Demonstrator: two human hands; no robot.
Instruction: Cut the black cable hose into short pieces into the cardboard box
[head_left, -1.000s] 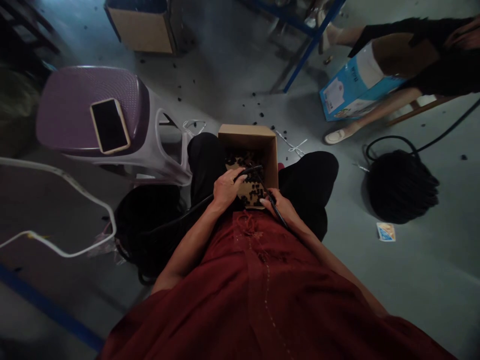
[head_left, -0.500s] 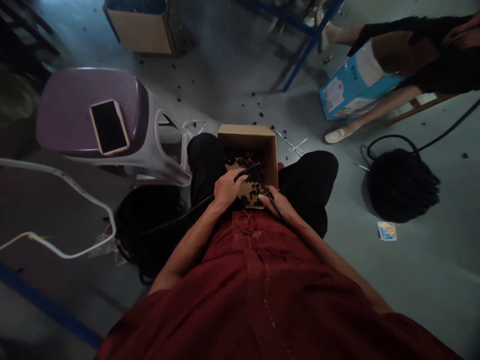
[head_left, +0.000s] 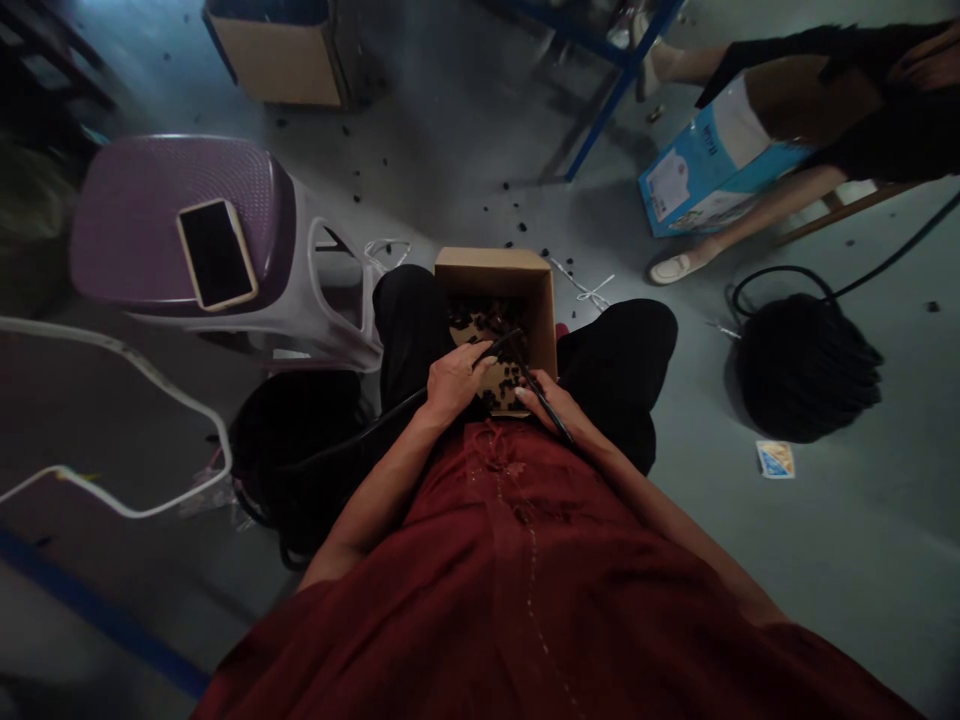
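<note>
**Seated view, looking down at my lap.** My left hand [head_left: 454, 382] is curled closed around a black cable [head_left: 390, 410], which crosses my lap from the lower left and ends above the box. My right hand [head_left: 546, 412] grips a thin black rod [head_left: 547, 415] between fingers and thumb, at the near edge of the box. The tip of the cable and the upper end of the rod lie close together above the box.

**Work area.** An open cardboard box [head_left: 495, 272] rests on my lap, between my knees in black trousers [head_left: 619, 370]. Many small black pieces [head_left: 487, 322] lie inside it, and more are scattered over the gray floor [head_left: 840, 560]. My red garment [head_left: 510, 590] fills the lower part of the view.

**Surroundings.** To the left stands a purple plastic stool [head_left: 172, 210] with a phone [head_left: 217, 253] lying on its seat. A white cable [head_left: 135, 385] runs along the floor beyond it. To the upper right, a co-worker's legs [head_left: 750, 205] flank a blue-and-white carton [head_left: 705, 170]. A black coiled bundle [head_left: 806, 370] lies on the floor to my right.
</note>
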